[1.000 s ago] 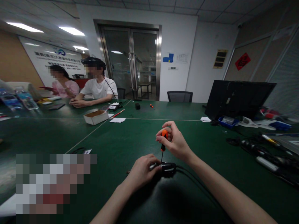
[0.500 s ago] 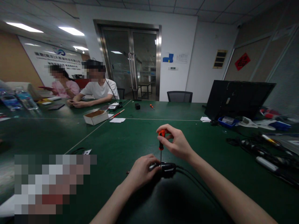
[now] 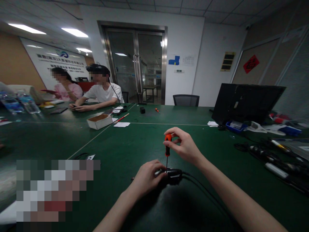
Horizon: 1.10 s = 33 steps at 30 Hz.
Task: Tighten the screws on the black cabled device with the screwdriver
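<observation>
Loosely, right hand [image 3: 184, 143] pinches orange-black screwdriver [image 3: 168, 141].

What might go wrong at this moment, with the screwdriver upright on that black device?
The screwdriver could slip off the black device and jab the left hand, whose fingers lie right beside the tip. The right hand grips only the handle, by the fingers, so the shaft might tilt under uneven pressure.
</observation>
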Each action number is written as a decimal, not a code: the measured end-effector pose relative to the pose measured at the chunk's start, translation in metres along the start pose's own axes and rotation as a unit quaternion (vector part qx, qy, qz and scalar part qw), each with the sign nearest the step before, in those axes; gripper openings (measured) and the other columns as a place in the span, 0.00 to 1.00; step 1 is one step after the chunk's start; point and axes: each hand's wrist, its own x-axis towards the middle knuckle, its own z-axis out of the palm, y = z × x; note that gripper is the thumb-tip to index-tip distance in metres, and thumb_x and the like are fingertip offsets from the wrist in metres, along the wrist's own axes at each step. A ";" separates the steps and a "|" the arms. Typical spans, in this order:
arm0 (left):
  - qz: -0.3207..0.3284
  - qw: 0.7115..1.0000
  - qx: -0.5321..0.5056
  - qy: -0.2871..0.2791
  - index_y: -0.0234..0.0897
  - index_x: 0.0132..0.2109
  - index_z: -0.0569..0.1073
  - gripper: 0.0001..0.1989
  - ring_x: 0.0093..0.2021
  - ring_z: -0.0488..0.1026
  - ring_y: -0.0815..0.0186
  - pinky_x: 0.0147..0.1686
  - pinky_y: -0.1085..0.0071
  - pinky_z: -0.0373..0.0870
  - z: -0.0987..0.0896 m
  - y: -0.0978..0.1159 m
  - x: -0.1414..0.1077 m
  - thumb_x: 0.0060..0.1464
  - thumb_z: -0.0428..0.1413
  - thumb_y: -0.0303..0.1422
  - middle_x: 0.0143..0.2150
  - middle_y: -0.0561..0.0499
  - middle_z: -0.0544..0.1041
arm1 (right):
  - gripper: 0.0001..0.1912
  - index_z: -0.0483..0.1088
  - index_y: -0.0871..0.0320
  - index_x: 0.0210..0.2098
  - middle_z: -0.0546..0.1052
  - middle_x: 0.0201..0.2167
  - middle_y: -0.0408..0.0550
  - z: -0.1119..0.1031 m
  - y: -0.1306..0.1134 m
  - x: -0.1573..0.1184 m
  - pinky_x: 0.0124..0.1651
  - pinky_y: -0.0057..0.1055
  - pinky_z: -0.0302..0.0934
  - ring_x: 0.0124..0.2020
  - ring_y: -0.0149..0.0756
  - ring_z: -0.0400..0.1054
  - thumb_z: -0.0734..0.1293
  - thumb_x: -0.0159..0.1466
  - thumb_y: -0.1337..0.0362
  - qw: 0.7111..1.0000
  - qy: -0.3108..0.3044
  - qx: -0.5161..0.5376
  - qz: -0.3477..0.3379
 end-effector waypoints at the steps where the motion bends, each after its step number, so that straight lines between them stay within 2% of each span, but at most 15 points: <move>1: 0.003 1.000 0.001 0.001 0.36 0.41 0.81 0.12 0.41 0.75 0.59 0.39 0.68 0.68 0.001 -0.001 0.000 0.59 0.54 0.34 0.42 0.45 0.80 | 0.09 0.71 0.55 0.41 0.76 0.41 0.47 -0.002 -0.001 0.000 0.37 0.29 0.70 0.40 0.34 0.71 0.69 0.61 0.63 1.000 -0.002 -0.014 -0.012; 4: 0.010 1.000 -0.001 0.002 0.36 0.41 0.81 0.12 0.41 0.75 0.59 0.40 0.68 0.68 0.001 -0.001 -0.001 0.60 0.54 0.34 0.42 0.45 0.79 | 0.09 0.73 0.55 0.43 0.77 0.43 0.48 -0.005 -0.004 0.000 0.40 0.30 0.70 0.41 0.33 0.72 0.66 0.63 0.66 0.999 -0.018 -0.023 -0.021; 8: 0.003 1.000 -0.002 0.001 0.37 0.41 0.81 0.12 0.42 0.75 0.59 0.41 0.68 0.68 0.000 0.001 -0.002 0.60 0.54 0.35 0.43 0.45 0.80 | 0.06 0.68 0.56 0.38 0.77 0.36 0.45 -0.003 -0.007 -0.001 0.38 0.30 0.70 0.36 0.32 0.73 0.68 0.61 0.64 1.000 -0.027 -0.003 0.009; 10: -0.004 1.000 -0.002 -0.001 0.37 0.41 0.81 0.12 0.42 0.75 0.58 0.41 0.68 0.68 -0.001 0.003 -0.002 0.60 0.54 0.36 0.43 0.45 0.80 | 0.09 0.65 0.55 0.37 0.78 0.34 0.45 -0.002 -0.007 -0.001 0.37 0.30 0.70 0.34 0.32 0.73 0.69 0.60 0.64 0.999 -0.026 0.025 0.025; 14: -0.006 1.000 -0.007 -0.003 0.37 0.41 0.81 0.12 0.42 0.75 0.58 0.41 0.68 0.69 -0.002 0.003 -0.001 0.59 0.54 0.36 0.43 0.45 0.80 | 0.15 0.60 0.54 0.40 0.79 0.38 0.47 0.000 -0.004 -0.001 0.40 0.33 0.71 0.38 0.34 0.75 0.70 0.58 0.65 0.996 -0.031 0.076 0.044; 17: 0.000 1.000 -0.008 0.001 0.37 0.41 0.81 0.12 0.42 0.76 0.59 0.41 0.68 0.69 -0.001 0.002 -0.001 0.59 0.54 0.35 0.43 0.45 0.80 | 0.12 0.63 0.55 0.39 0.78 0.38 0.47 -0.003 -0.003 -0.001 0.39 0.32 0.72 0.39 0.34 0.75 0.70 0.59 0.64 0.997 -0.031 0.058 0.044; 19: 0.003 1.000 -0.006 0.003 0.37 0.41 0.81 0.11 0.41 0.76 0.59 0.40 0.68 0.68 0.000 0.001 -0.001 0.59 0.54 0.35 0.42 0.45 0.80 | 0.09 0.68 0.56 0.41 0.77 0.41 0.47 -0.005 -0.004 0.000 0.39 0.31 0.71 0.40 0.34 0.73 0.69 0.61 0.65 0.999 -0.028 0.016 0.021; 23: 0.006 1.000 -0.003 0.003 0.36 0.40 0.81 0.11 0.41 0.76 0.58 0.40 0.68 0.68 0.000 -0.001 0.000 0.59 0.54 0.34 0.42 0.45 0.80 | 0.11 0.72 0.54 0.44 0.78 0.45 0.48 -0.007 -0.006 0.000 0.39 0.31 0.70 0.40 0.33 0.73 0.65 0.63 0.68 0.999 -0.034 -0.037 -0.005; 30: 0.004 1.000 -0.009 0.001 0.36 0.41 0.82 0.11 0.42 0.76 0.58 0.40 0.68 0.68 -0.001 0.002 -0.001 0.59 0.55 0.34 0.42 0.45 0.80 | 0.11 0.63 0.55 0.37 0.79 0.37 0.46 -0.003 -0.007 -0.001 0.35 0.30 0.68 0.32 0.31 0.71 0.70 0.60 0.64 0.999 -0.023 0.003 0.042; 33: 0.004 1.000 -0.010 0.000 0.36 0.42 0.81 0.11 0.42 0.76 0.58 0.41 0.68 0.68 -0.001 0.002 -0.001 0.59 0.55 0.34 0.42 0.45 0.80 | 0.14 0.59 0.54 0.40 0.79 0.37 0.46 -0.002 -0.006 -0.001 0.38 0.30 0.69 0.33 0.31 0.73 0.69 0.59 0.66 0.998 -0.022 0.032 0.045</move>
